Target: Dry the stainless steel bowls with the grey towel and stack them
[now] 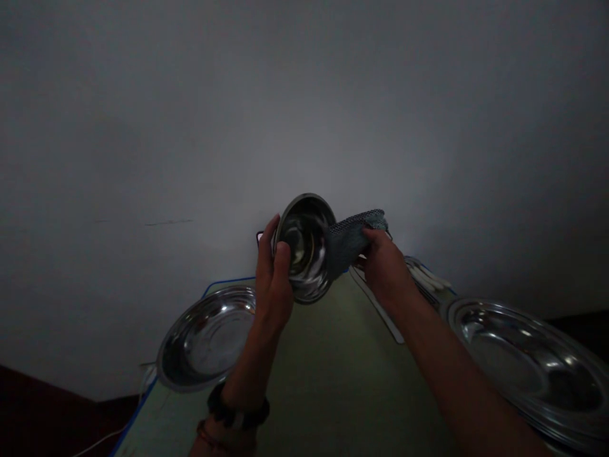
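My left hand [273, 279] is wrapped round the rim of a small shiny steel bowl [304, 247], holding it up on edge with its inside turned toward me. My right hand [383, 263] grips a grey-blue mesh cloth [349, 238], which is pressed against the bowl's right rim. Both hands are raised above the far end of a pale green table [328, 374]. A dark band sits on my left wrist.
A wide steel plate [207, 339] lies at the table's left edge. A stack of large steel plates [528, 362] sits on the right. Behind my right hand is a flat tray [380, 311] with white items. A plain grey wall fills the background.
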Demonstrator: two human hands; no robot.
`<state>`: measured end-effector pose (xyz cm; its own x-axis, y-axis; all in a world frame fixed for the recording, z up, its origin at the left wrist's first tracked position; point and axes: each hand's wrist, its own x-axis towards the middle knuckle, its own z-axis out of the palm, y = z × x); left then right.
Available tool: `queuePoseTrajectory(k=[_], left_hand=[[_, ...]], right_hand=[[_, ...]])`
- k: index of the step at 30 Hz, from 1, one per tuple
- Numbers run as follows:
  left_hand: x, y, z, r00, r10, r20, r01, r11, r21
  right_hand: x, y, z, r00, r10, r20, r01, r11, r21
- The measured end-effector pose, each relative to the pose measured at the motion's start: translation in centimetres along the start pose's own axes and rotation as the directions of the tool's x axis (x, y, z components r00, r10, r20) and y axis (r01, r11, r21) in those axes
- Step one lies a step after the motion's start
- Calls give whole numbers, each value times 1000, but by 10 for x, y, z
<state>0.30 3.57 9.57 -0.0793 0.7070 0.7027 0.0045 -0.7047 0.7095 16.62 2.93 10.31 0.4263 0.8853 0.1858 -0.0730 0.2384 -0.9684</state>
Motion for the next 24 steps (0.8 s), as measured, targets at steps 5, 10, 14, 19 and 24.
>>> queuePoseTrajectory(k=[5,10,14,19,24], left_hand=[[-2,0,2,999,17,49,-15,999,-50],[-13,0,17,990,7,138,3,998,-70],[-15,-1,20,990,-17,142,26,998,-64],[-15,2,22,994,-21,104,35,990,-134],[-22,6,33,986,-41,161,69,983,-171]], right_hand=[[-1,3,4,993,24,119,-24,1000,-5],[-14,12,24,993,-120,-17,121,988,97],[-29,20,37,968,-236,87,236,972,8],[-33,31,41,906,-317,279,392,878,-276],[-24,40,34,843,-375,386,512,779,-361]])
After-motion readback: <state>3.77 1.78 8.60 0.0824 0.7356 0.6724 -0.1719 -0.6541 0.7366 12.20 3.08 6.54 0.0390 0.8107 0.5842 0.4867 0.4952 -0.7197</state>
